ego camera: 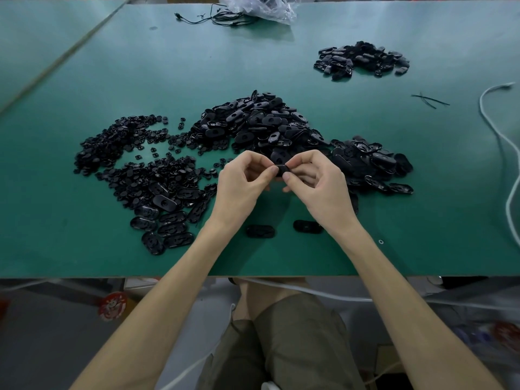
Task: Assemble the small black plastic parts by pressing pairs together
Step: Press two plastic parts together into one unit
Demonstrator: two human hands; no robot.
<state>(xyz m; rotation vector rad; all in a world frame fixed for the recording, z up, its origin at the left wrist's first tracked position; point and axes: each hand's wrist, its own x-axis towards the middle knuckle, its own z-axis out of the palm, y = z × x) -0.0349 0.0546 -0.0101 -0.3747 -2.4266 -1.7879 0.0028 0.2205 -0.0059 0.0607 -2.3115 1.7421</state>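
Observation:
My left hand and my right hand meet above the green table, both pinching one small black oval part between thumbs and forefingers. A big heap of black oval shells lies just beyond the hands. To the left spreads a pile of small black round pieces. More oval shells lie to the right of my right hand. Two single oval parts rest on the table under my wrists, one near the left and the other near the right.
A separate small heap of black parts sits at the far right. A clear plastic bag and black cables lie at the back edge. A white cable runs along the right side. Several oval shells lie at front left.

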